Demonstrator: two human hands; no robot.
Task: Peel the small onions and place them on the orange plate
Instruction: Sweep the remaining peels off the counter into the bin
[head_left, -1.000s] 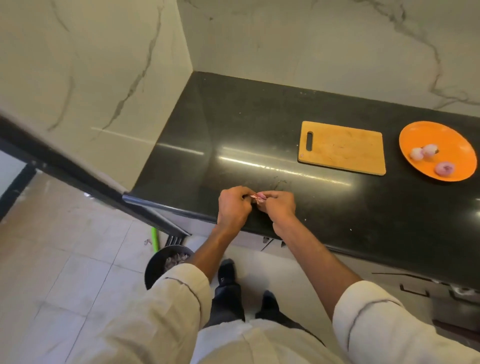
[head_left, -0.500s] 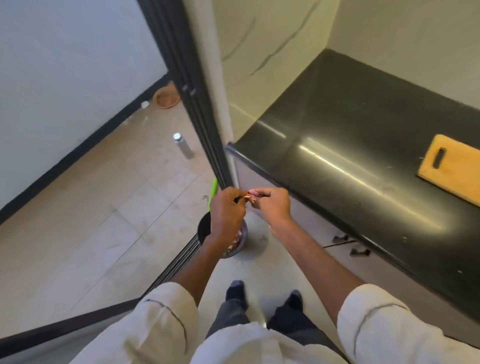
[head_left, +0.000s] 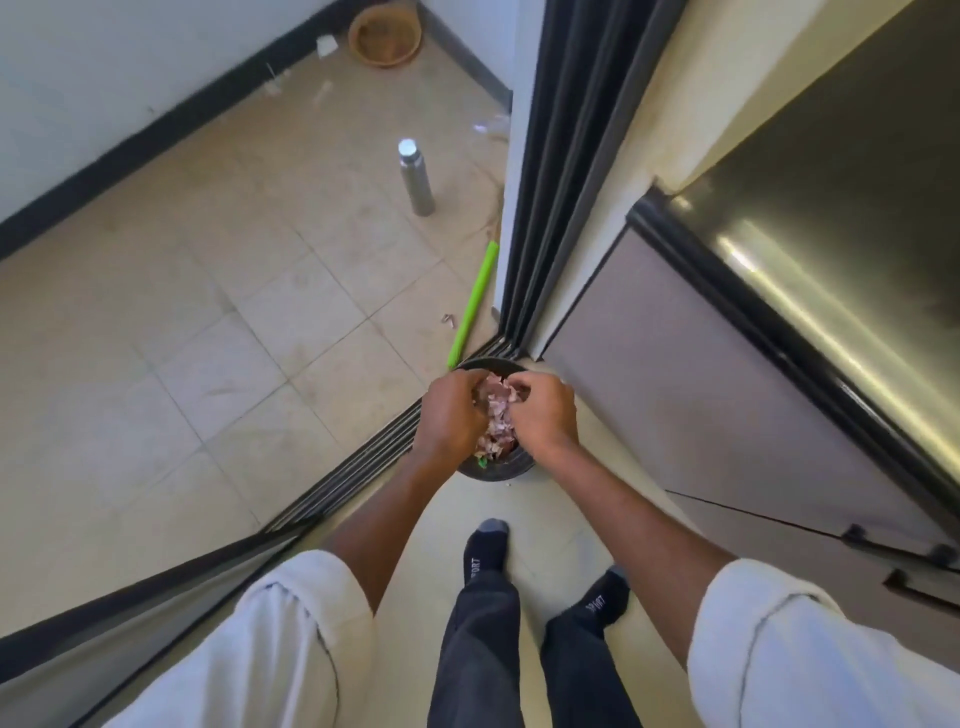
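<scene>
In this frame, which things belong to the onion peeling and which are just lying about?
Job:
left hand
right hand
black bin holding onion peels

Lying about:
steel bottle
green stick
brown basket

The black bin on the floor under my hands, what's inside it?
The black bin holds a heap of pinkish-purple onion skins and a small green scrap. The left hand and right hand cover both sides, so anything beneath them or deeper down is hidden.

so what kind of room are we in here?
Most likely a home kitchen: a dark polished countertop over cabinet fronts with handles, a tiled floor, and both hands over a black bin of peelings.
</scene>
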